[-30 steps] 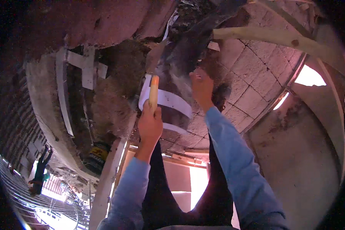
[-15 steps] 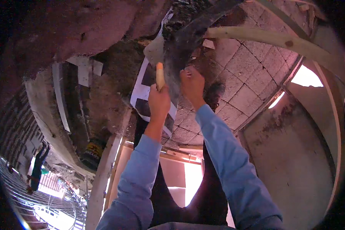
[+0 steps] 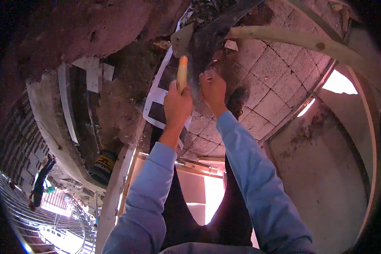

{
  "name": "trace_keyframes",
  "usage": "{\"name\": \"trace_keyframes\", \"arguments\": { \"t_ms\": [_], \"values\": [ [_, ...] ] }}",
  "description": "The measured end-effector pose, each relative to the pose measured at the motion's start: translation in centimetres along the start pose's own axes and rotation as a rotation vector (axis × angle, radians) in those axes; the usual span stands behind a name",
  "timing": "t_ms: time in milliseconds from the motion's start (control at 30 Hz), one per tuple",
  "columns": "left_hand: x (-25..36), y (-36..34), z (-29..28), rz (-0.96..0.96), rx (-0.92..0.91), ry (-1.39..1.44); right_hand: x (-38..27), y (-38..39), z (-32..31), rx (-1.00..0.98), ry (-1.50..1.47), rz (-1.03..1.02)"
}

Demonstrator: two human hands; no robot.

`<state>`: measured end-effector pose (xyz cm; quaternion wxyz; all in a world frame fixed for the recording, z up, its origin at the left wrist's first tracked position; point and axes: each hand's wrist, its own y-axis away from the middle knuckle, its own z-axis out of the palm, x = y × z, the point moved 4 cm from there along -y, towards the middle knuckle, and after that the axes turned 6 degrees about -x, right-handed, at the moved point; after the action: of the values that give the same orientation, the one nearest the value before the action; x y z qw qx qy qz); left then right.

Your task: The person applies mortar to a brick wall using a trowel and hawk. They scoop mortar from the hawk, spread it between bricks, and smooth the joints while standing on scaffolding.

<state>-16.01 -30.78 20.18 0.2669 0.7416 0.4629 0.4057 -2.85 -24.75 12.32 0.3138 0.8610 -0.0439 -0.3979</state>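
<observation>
My left hand [image 3: 177,106] is closed round the wooden handle of a trowel [image 3: 182,40], which has an orange collar and a flat grey blade. The blade points away from me and lies against a dark, dusty sheet-like piece [image 3: 207,44]. Beside it my right hand [image 3: 213,89] is curled into a fist at the near edge of that dark piece and seems to pinch it; the fingertips are partly hidden. Under my left hand runs a white sheet with dark patches [image 3: 150,103], partly covered by my wrist.
A rough earthen mass [image 3: 93,29] fills the far left. Square paving blocks [image 3: 258,80] lie to the right, with a curved-looking wooden beam [image 3: 283,36] across them. A dark container with a yellow label [image 3: 102,167] stands at left. Another person [image 3: 41,182] is at far left.
My left hand and the trowel have moved slightly away and to the right, so the blade now overlaps the dark piece more. My right hand has barely moved.
</observation>
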Motion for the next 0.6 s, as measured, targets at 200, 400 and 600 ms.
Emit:
{"name": "trace_keyframes", "arguments": {
  "t_ms": [200, 400, 600],
  "values": [
    [-1.5, 0.9, -0.1, 0.004, 0.059, -0.016, -0.7, -0.4, -0.1, 0.002, -0.027, -0.025],
    [-2.1, -0.9, 1.1, -0.017, 0.057, 0.087, -2.2, -0.2, -0.1, -0.012, 0.021, -0.032],
    [-0.3, -1.4, 0.0, 0.017, 0.051, 0.068, -1.9, -0.3, -0.4, -0.037, -0.015, -0.015]
  ]
}}
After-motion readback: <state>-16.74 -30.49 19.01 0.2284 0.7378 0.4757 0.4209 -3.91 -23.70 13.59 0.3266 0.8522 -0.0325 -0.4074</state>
